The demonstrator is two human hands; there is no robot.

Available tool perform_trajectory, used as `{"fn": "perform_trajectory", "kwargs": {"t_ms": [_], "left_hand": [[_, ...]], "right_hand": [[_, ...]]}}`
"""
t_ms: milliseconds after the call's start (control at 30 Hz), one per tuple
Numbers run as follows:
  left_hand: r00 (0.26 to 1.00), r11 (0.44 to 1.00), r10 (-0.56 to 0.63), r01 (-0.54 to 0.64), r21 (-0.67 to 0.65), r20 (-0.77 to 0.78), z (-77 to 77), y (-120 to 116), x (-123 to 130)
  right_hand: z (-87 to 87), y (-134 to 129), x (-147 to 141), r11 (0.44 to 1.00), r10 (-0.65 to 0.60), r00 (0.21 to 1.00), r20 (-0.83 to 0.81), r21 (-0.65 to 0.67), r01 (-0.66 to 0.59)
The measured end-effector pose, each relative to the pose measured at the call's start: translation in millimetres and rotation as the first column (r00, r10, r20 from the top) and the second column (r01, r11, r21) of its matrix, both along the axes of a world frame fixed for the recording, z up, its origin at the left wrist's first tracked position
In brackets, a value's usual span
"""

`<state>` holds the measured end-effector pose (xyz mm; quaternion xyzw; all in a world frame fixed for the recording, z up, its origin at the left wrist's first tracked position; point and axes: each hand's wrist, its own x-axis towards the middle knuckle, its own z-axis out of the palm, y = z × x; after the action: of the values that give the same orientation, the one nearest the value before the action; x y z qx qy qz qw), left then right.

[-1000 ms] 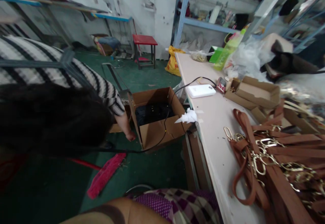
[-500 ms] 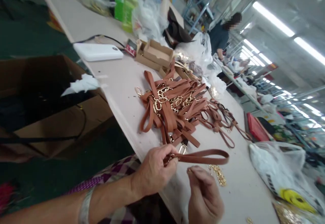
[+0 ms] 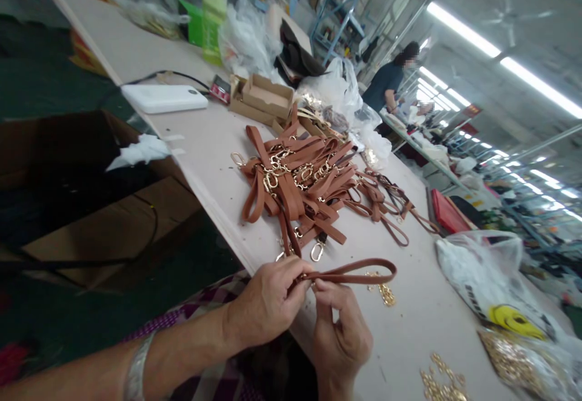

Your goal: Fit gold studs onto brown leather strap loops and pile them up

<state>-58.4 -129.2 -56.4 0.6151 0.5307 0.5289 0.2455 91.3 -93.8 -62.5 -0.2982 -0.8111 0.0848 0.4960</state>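
Note:
My left hand point(image 3: 268, 298) is closed around the end of a brown leather wrist strap point(image 3: 359, 272), whose loop sticks out to the right. My right hand point(image 3: 341, 328) is pinched right beside the gripped end, its fingertips at the strap just below the loop. Whatever small piece sits between those fingertips is too hidden to make out. Beyond both hands lies a heap of similar brown straps point(image 3: 295, 189) with gold clasps. Small gold metal pieces point(image 3: 386, 295) lie on the table behind the right hand, and more gold pieces point(image 3: 441, 380) are at the lower right.
A white phone-like device point(image 3: 166, 98) lies near the table's left edge, close to cardboard boxes point(image 3: 268, 98). Plastic bags point(image 3: 482, 274) and a bag of gold parts point(image 3: 513, 358) line the right side. An open carton point(image 3: 113, 231) stands below the table edge. A person point(image 3: 384, 83) stands farther back.
My right hand has moved left and up to the strap's gripped end, where before it was apart from it. The left hand keeps its hold. The view has shifted slightly.

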Motion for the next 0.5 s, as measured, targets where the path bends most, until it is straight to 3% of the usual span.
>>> {"fn": "perform_trajectory", "kwargs": {"t_ms": [133,267,367,500], "left_hand": [[0.999,0.999,-0.017,0.019,0.037,-0.047,0.9,-2.6,-1.9],[0.994,0.994,-0.062,0.069,0.079,-0.094,5.5,-5.9,-5.2],[0.987,0.989,-0.089,0.104,0.107,-0.135,7.3,-6.0,-10.0],[0.982,0.989,-0.117,0.129,0.071,-0.15,5.2,-7.6,-12.9]], "right_hand": [[-1.7,-3.4,2.3,1.0,-0.008,1.0,0.01,0.004,0.008],[-6.2,-8.0,-0.3,0.983,-0.133,0.989,-0.07,-0.134,0.123],[-8.0,-9.3,-1.4,0.932,-0.253,0.953,-0.166,-0.305,0.195],[-4.2,-13.8,-5.5,0.837,-0.316,0.912,-0.261,-0.529,0.138]]}}
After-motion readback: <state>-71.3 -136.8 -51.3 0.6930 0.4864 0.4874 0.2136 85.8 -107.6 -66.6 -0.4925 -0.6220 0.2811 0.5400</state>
